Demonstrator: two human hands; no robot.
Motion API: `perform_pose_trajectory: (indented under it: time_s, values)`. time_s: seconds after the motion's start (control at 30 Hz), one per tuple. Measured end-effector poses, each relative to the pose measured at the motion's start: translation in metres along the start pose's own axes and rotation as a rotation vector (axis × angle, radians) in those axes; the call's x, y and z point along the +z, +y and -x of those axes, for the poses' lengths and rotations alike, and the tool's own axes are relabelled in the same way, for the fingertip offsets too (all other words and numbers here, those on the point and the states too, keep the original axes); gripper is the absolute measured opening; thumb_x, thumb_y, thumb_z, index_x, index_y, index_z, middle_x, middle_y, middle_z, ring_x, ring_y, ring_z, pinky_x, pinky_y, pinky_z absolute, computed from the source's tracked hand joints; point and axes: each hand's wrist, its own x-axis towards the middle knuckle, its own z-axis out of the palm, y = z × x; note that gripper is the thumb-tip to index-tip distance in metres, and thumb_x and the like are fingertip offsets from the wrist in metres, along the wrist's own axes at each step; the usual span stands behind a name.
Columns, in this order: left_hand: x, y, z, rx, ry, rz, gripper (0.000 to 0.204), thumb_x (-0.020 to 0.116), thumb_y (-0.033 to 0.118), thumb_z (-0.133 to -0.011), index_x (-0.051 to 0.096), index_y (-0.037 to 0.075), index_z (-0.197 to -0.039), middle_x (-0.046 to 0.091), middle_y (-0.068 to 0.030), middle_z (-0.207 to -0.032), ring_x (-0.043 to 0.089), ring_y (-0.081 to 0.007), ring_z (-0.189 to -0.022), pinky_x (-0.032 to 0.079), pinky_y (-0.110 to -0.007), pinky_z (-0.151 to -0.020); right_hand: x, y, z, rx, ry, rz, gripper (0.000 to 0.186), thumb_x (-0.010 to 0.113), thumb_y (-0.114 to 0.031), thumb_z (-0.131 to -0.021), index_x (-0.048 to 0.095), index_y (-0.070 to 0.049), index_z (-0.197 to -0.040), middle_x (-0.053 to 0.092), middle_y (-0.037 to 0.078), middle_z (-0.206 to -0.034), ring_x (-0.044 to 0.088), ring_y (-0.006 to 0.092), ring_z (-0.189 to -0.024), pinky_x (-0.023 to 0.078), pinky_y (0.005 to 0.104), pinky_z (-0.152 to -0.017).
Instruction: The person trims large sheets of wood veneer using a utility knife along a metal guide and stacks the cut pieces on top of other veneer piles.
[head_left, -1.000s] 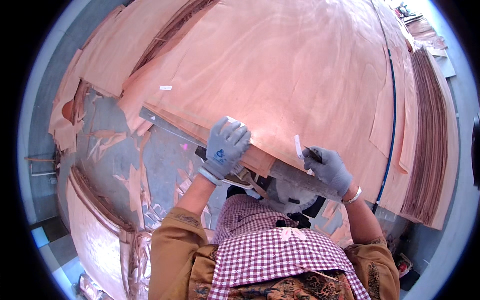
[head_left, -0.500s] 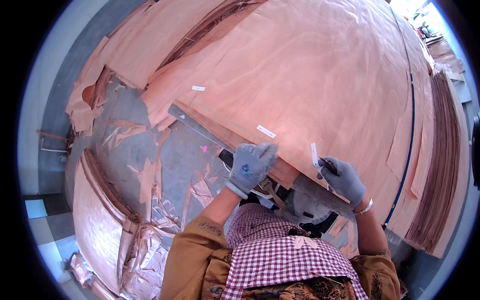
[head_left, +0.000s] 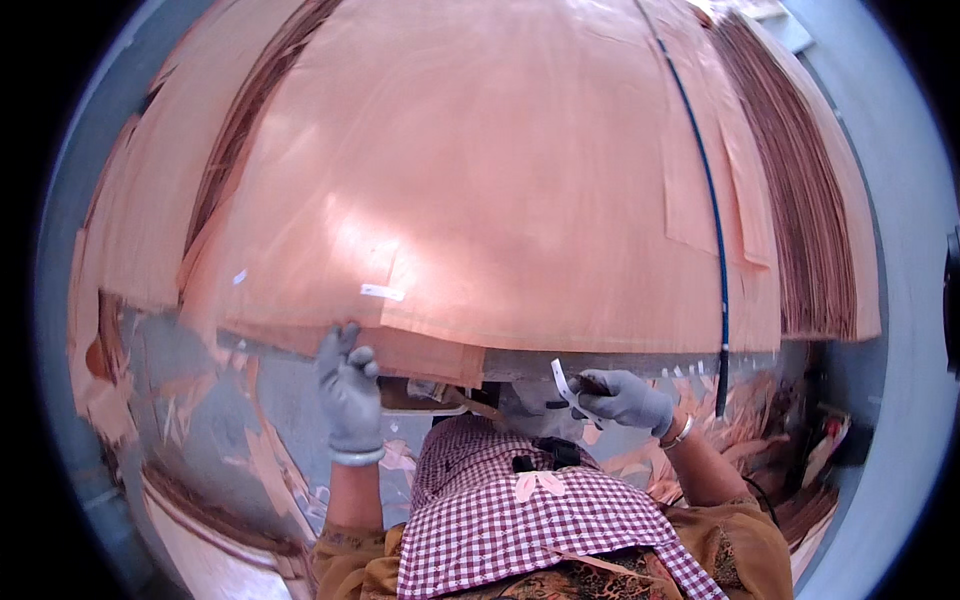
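Observation:
A large reddish-tan wood veneer sheet (head_left: 500, 200) lies spread across the table in front of me. My left hand (head_left: 350, 395), in a grey glove, is at its near edge, fingers apart and fingertips by the edge; nothing shows in it. Just beyond it, a short white tape piece (head_left: 382, 292) sticks on the sheet near a small split. My right hand (head_left: 625, 402), also gloved, is closed on a curled white tape strip (head_left: 566, 383) in front of the table edge. A small dark object (head_left: 596, 382) shows at the same fingers; its kind is unclear.
A dark blue rod or cord (head_left: 708, 170) runs lengthwise over the veneer on the right, its end past the table edge (head_left: 650, 366). Beyond it stands a thick veneer stack (head_left: 795, 190). Torn veneer scraps (head_left: 270, 455) litter the floor at left. Another white tape piece (head_left: 239, 277) sits farther left.
The view has turned to the right. My left hand has gone from closed to fingers apart at the sheet's edge. My right hand, still with the tape strip, is now in front of the edge.

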Motion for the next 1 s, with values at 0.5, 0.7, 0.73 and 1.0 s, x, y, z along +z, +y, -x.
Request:
perform_pose_trajectory:
  time_s: [0.5,0.7,0.73,1.0]
  values:
    - [0.088,-0.124,0.132,-0.291,-0.753,-0.869,0.024,0.049,0.015,-0.098,0.057,0.000,-0.115,0.064,-0.0054,-0.096,0.061,-0.0109,-0.085,0.051,-0.025,-0.076,-0.005,0.112,0.137,-0.423,0.335,-0.219,0.023,0.062,-0.008,-0.089,0.061,-0.004,-0.111,0.064,0.003,-0.098,0.058,0.0117,-0.093,0.047,0.0270,-0.083]
    - [0.169,-0.217,0.245,-0.424,-0.919,-0.922,0.027,0.053,0.016,-0.097,0.058,-0.001,-0.117,0.061,-0.0045,-0.099,0.058,-0.0079,-0.086,0.049,-0.022,-0.074,-0.034,0.235,0.273,-0.502,0.419,-0.556,0.022,0.063,-0.008,-0.088,0.062,-0.005,-0.110,0.049,0.009,-0.132,0.052,0.0166,-0.110,0.042,0.0318,-0.094]
    - [0.182,-0.238,0.263,-0.432,-0.943,-0.917,0.027,0.053,0.017,-0.097,0.058,0.000,-0.117,0.061,-0.0043,-0.098,0.058,-0.0077,-0.086,0.049,-0.022,-0.073,-0.039,0.255,0.303,-0.471,0.475,-0.568,0.021,0.063,-0.008,-0.088,0.062,-0.006,-0.110,0.044,0.010,-0.137,0.052,0.0170,-0.111,0.042,0.0321,-0.093]
    - [0.281,-0.369,0.314,0.215,-1.324,-1.219,0.023,0.058,0.018,-0.090,0.063,0.000,-0.104,0.065,-0.0178,-0.099,0.063,-0.0269,-0.091,0.049,-0.036,-0.079,-0.073,0.376,0.443,-0.225,1.050,-0.673,0.013,0.061,-0.005,-0.089,0.063,-0.002,-0.102,0.068,0.003,-0.086,0.061,0.0121,-0.077,0.049,0.0253,-0.074]
